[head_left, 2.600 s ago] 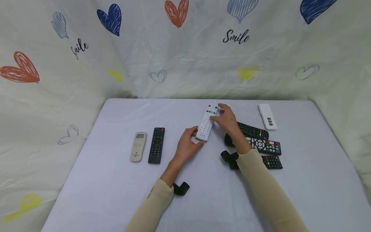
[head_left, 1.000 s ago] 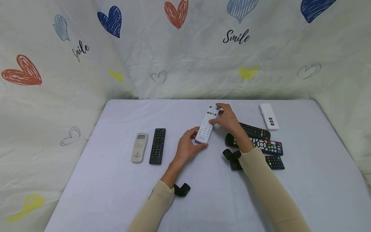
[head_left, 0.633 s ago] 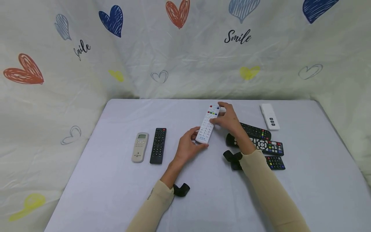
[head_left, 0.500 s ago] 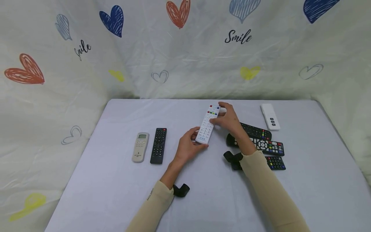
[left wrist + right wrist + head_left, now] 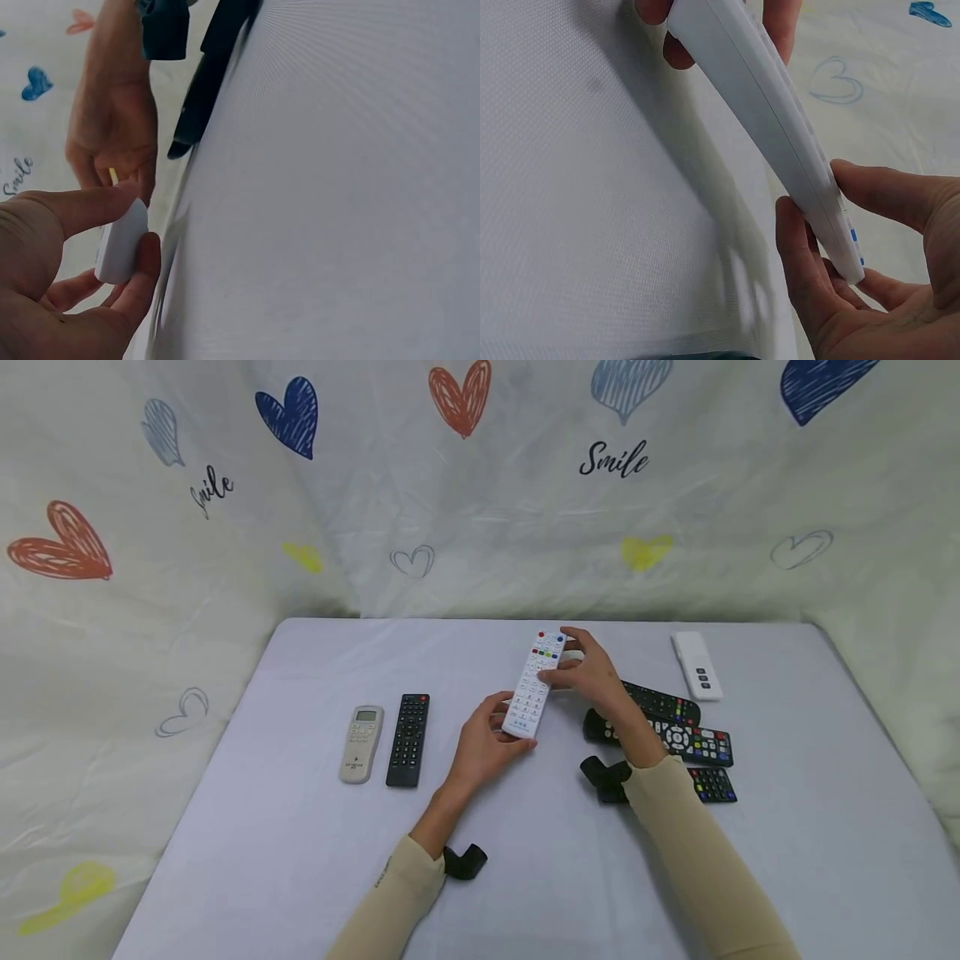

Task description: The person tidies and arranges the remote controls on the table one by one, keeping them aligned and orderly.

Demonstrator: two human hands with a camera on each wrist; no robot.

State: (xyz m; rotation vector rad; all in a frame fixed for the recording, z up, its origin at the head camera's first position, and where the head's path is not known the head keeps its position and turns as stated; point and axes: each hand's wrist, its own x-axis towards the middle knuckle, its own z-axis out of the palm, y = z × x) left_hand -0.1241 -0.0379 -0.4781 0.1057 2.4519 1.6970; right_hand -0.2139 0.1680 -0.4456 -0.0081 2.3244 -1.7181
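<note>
A white remote control (image 5: pixel 532 685) with colored buttons near its far end is held between both hands over the back middle of the table. My left hand (image 5: pixel 483 739) grips its near end, thumb at one edge and fingers curled beneath, as the left wrist view shows on the remote's white end (image 5: pixel 122 244). At the far end my right hand (image 5: pixel 592 672) pinches it, thumb on the button face and fingers behind. Seen from the right wrist, the remote's side (image 5: pixel 757 112) stands off the cloth, with a shadow beside it.
Left of the hands lie a beige remote with a small screen (image 5: pixel 361 745) and a black remote (image 5: pixel 408 741). Several black remotes (image 5: pixel 690 741) lie partly under the right forearm. Another white remote (image 5: pixel 697 666) sits at the back right. A patterned cloth wall (image 5: pixel 487 510) rises behind the table.
The white remote and both hands have shifted very slightly toward the person. Both hands keep their grip on it, and the other remotes lie as before.
</note>
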